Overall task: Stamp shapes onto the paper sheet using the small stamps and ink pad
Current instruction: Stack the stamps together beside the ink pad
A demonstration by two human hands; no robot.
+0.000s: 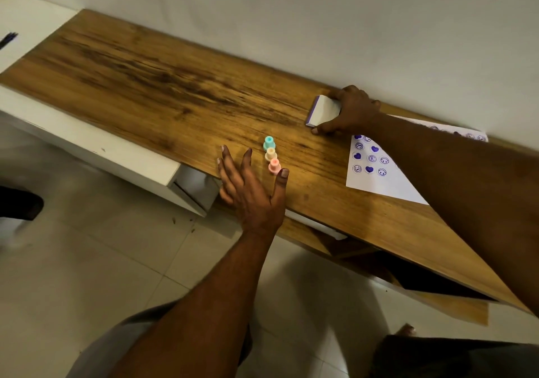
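Three small stamps stand in a row on the wooden desk: a teal stamp (pixel 269 142), a cream stamp (pixel 270 153) and a pink stamp (pixel 274 166). My left hand (pixel 250 186) hovers beside them with straight, spread fingers, its thumb tip next to the pink stamp. Further back, my right hand (pixel 348 112) grips the white ink pad (pixel 322 110) with the thumb at its near edge and the fingers curled over its far edge. A white paper sheet (pixel 382 182) lies to the right, covered with several purple smileys and hearts. My right forearm crosses over part of it.
The wooden desk (pixel 163 85) runs along a pale wall, with white cabinet parts below its near edge. An open drawer or shelf (pixel 408 275) shows under the desk at right. Tiled floor (pixel 87 261) lies below.
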